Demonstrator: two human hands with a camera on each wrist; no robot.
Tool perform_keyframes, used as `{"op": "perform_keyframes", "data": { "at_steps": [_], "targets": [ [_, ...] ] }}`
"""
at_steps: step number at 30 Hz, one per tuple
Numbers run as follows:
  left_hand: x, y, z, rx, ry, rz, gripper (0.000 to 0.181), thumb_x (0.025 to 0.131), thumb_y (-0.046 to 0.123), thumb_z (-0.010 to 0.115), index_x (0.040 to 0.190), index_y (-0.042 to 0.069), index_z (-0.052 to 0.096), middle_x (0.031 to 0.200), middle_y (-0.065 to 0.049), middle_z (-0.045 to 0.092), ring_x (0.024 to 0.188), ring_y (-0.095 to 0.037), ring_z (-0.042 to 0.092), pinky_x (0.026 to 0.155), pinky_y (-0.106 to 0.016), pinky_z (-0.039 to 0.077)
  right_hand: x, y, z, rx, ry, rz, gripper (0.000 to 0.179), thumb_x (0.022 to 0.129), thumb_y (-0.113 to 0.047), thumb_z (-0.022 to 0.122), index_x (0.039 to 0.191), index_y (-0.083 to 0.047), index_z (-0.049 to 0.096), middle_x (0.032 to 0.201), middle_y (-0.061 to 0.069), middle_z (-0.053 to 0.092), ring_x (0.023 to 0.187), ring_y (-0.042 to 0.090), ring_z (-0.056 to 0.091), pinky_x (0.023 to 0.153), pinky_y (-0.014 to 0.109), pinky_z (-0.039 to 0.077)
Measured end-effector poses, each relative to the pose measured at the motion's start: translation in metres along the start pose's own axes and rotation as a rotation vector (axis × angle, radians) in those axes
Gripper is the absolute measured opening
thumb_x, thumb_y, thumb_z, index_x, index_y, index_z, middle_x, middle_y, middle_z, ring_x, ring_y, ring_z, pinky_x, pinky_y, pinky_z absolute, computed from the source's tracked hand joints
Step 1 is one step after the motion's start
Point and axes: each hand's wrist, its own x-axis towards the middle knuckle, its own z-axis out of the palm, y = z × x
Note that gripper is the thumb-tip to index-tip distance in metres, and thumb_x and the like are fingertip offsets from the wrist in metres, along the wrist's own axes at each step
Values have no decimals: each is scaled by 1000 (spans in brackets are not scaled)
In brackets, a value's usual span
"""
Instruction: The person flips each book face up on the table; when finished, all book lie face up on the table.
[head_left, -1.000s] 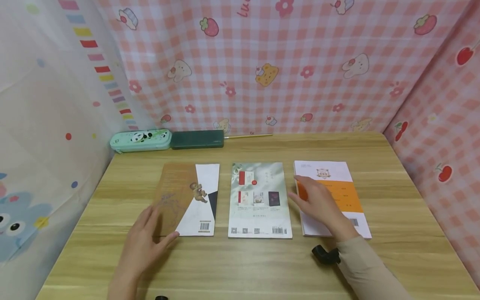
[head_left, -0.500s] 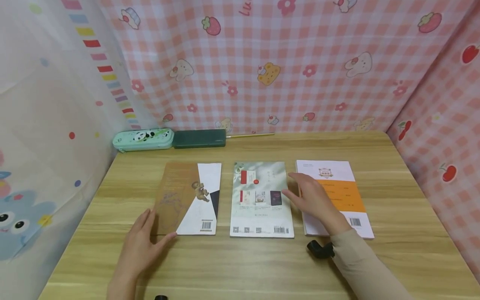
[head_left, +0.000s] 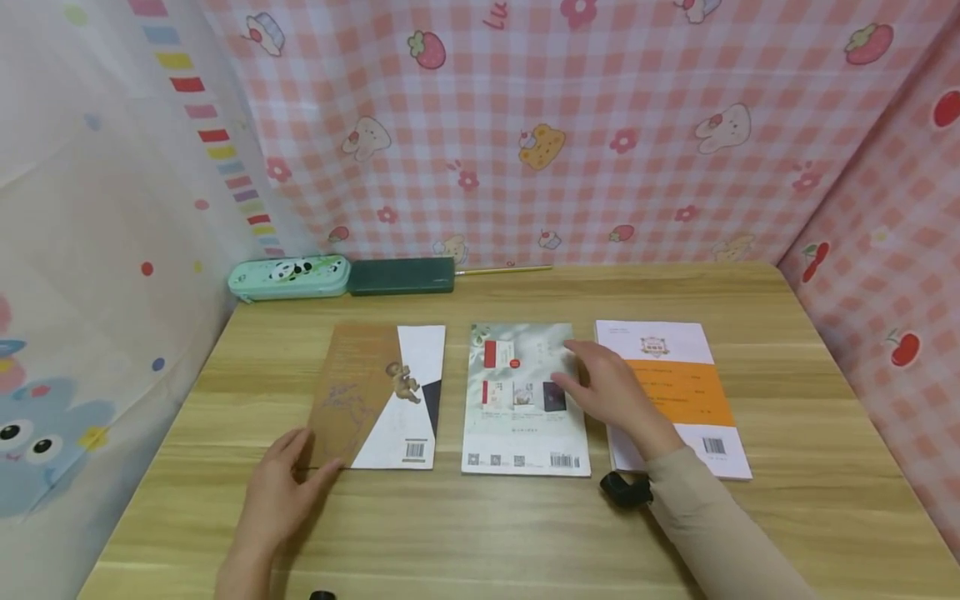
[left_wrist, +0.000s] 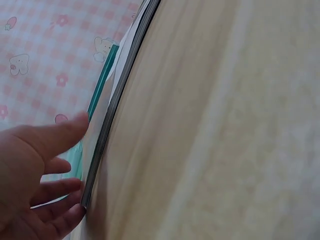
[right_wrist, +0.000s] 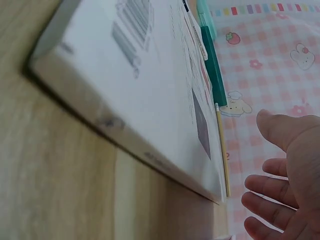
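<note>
A brown and white book (head_left: pixel 337 400) with a bear picture lies flat on the left. My left hand (head_left: pixel 277 496) is at its lower left corner, fingertips against its left side and thumb over the lower edge. In the left wrist view, the fingertips meet the book's thin edge (left_wrist: pixel 107 125), and the thumb stretches above the cover. A pale green book (head_left: pixel 517 446) lies in the middle. My right hand (head_left: pixel 611 392) reaches over its right edge, thumb and fingers apart. The right wrist view shows that hand (right_wrist: pixel 305 175) with spread fingers, holding nothing, beyond the book's barcode corner.
A white and orange book (head_left: pixel 675 392) lies on the right, partly behind the right forearm. Along the back are a mint panda pencil case (head_left: pixel 288 279), a dark green box (head_left: pixel 401 277) and a thin yellow stick (head_left: pixel 506 270). A pink checked curtain (head_left: pixel 465 108) hangs behind the table.
My right hand has moved left, from the white and orange book to the right edge of the green one. My left hand stays by the brown book, its thumb drawn slightly left.
</note>
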Motion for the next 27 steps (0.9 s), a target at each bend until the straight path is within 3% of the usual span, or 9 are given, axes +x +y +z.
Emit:
{"op": "perform_keyframes", "data": {
  "at_steps": [8, 15, 21, 27],
  "targets": [
    [1, -6, 1, -3, 33, -85, 48, 90, 10, 77, 126, -17, 60, 117, -33, 61, 99, -45, 63, 86, -59, 52, 8, -5, 6, 6, -21, 12, 60, 94, -36, 73, 138, 1, 57, 138, 21, 60, 128, 37, 55, 111, 53, 42],
    [3, -11, 1, -12, 25, -148, 42, 90, 10, 78, 121, -15, 64, 105, -27, 64, 88, -34, 67, 75, -43, 58, 15, -13, 10, 28, -45, 34, 61, 95, -38, 72, 141, -1, 56, 140, 18, 58, 130, 35, 53, 111, 52, 42],
    [5, -10, -1, -33, 13, -213, 41, 90, 11, 78, 121, -13, 65, 105, -25, 64, 89, -34, 67, 77, -40, 58, 22, -17, 14, 44, -64, 39, 61, 96, -39, 70, 142, -2, 56, 140, 17, 58, 132, 34, 52, 112, 52, 41],
    [5, -8, -1, -48, 9, -240, 38, 91, 8, 76, 122, -12, 66, 106, -26, 63, 91, -34, 66, 79, -42, 56, 29, -21, 19, 38, -75, 36, 60, 96, -38, 70, 141, -2, 56, 140, 17, 59, 131, 34, 52, 112, 51, 41]
  ]
}}
